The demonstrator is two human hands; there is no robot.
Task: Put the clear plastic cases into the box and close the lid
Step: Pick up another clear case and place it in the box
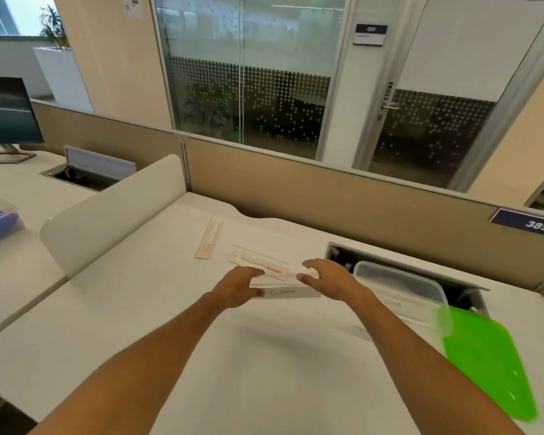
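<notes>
A long clear plastic case (280, 281) lies crosswise between my hands on the white desk. My left hand (241, 285) pinches its left end with fingers above and thumb below. My right hand (328, 277) curls round its right end. Just behind it, a second clear case (256, 261) with a red label lies at an angle. A third case (208, 240) lies farther back to the left. The clear plastic box (421, 282) stands open to the right of my right hand, and its green lid (487, 365) lies beside it, near the desk's right edge.
A white strip reading "GIRAFEE" (285, 292) lies under the held case. A cable well (390, 257) opens in the desk behind the box. A beige partition (327, 196) runs along the back, with a white divider (113, 208) on the left and a monitor (7, 111) beyond it.
</notes>
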